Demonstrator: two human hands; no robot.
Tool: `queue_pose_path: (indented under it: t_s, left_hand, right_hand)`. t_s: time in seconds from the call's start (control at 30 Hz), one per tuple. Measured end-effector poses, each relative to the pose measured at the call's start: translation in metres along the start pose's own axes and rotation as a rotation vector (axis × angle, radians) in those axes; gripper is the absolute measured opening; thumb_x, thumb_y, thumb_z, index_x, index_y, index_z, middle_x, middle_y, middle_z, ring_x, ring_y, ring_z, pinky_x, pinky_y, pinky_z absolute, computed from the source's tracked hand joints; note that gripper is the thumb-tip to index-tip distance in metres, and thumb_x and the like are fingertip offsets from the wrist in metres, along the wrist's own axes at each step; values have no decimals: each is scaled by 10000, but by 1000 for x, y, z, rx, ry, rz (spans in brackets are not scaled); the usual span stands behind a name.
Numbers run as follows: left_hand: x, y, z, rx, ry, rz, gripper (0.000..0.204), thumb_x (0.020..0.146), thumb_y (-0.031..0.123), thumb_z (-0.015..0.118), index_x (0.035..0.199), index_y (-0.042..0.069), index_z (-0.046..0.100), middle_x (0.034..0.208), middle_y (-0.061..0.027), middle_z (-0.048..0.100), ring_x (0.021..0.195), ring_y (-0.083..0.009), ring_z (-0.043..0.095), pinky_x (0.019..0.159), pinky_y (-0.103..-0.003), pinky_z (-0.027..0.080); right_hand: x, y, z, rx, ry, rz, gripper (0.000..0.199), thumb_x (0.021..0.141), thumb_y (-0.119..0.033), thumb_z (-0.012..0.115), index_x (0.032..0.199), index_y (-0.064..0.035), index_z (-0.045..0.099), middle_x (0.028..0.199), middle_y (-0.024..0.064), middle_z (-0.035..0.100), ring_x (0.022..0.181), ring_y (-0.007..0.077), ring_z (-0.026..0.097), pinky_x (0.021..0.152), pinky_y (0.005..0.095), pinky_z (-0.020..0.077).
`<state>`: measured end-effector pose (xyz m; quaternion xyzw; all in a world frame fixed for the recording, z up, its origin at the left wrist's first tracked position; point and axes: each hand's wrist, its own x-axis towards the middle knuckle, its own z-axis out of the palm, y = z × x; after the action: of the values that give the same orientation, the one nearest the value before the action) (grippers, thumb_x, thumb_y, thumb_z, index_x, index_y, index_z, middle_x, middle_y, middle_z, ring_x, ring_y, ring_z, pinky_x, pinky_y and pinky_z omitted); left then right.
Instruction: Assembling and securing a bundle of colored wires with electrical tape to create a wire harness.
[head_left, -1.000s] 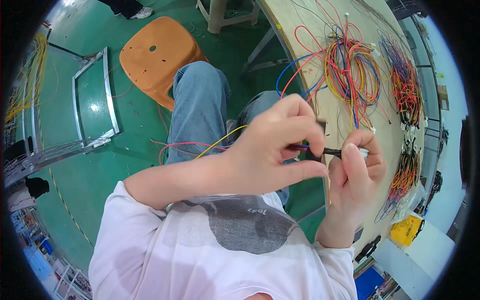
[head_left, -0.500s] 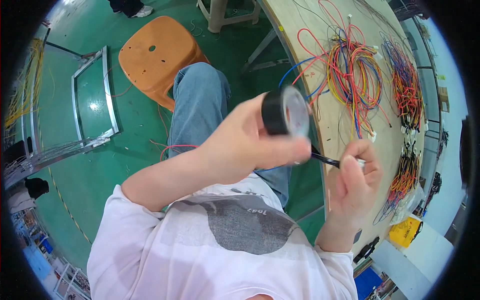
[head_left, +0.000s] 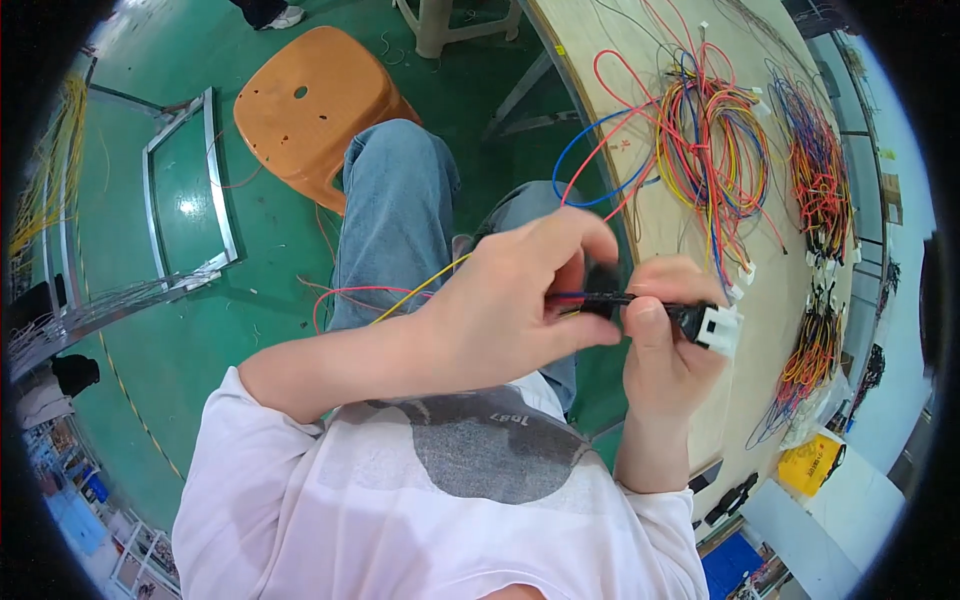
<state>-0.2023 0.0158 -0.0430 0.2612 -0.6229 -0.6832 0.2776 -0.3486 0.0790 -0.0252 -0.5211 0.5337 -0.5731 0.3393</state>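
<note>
My right hand (head_left: 672, 350) pinches a thin wire harness just behind its white plug connector (head_left: 722, 330). Black tape (head_left: 686, 318) wraps the wires next to the connector. To its left, my left hand (head_left: 495, 305) curls its fingers around a roll of black tape (head_left: 602, 278), which is mostly hidden by the fingers and wires. The dark wires (head_left: 590, 297) run between both hands, in front of the roll. A yellow wire (head_left: 425, 285) and a red wire (head_left: 350, 290) trail out left behind my left forearm, over my lap.
On the wooden table (head_left: 590, 60) at right lie a coiled bundle of coloured wires (head_left: 710, 150) and more harness bundles (head_left: 820, 190). An orange stool (head_left: 300, 110) stands ahead on the green floor. A metal frame (head_left: 220, 190) is at left. A yellow bag (head_left: 810, 463) lies at lower right.
The tape roll has dropped from above the wires to behind them, between my fingers. My right hand has moved left and turned, showing the connector. The hands are closer together.
</note>
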Motion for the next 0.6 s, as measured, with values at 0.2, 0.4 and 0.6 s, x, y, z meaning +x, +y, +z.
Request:
queue_pose_path:
  t_s: [0.2, 0.4, 0.6]
  left_hand:
    - [12, 2, -10, -908, -191, -410, 537, 731, 97, 632, 1183, 65, 343, 769, -14, 516, 560, -40, 417, 422, -182, 293]
    - [5, 10, -17, -858, -26, -298, 416, 716, 172, 657, 1053, 17, 467, 850, -18, 506, 684, -61, 453, 539, -181, 350]
    - [-3, -2, -12, -271, -91, 194, 562, 634, 91, 710, 1113, 43, 421, 898, -33, 420, 706, -65, 420, 614, -187, 365]
  right_hand:
    - [2, 3, 3, 1, 0, -39, 149, 689, 28, 610, 811, -13, 537, 836, 122, 544, 761, 177, 514, 675, 272, 410]
    - [-9, -8, 7, 79, 122, -12, 156, 726, -102, 624, 776, -21, 501, 795, 133, 550, 721, 179, 520, 658, 277, 412]
    - [-6, -16, 6, 80, 193, 116, 162, 740, -108, 612, 760, -25, 474, 765, 135, 535, 662, 150, 496, 618, 251, 394]
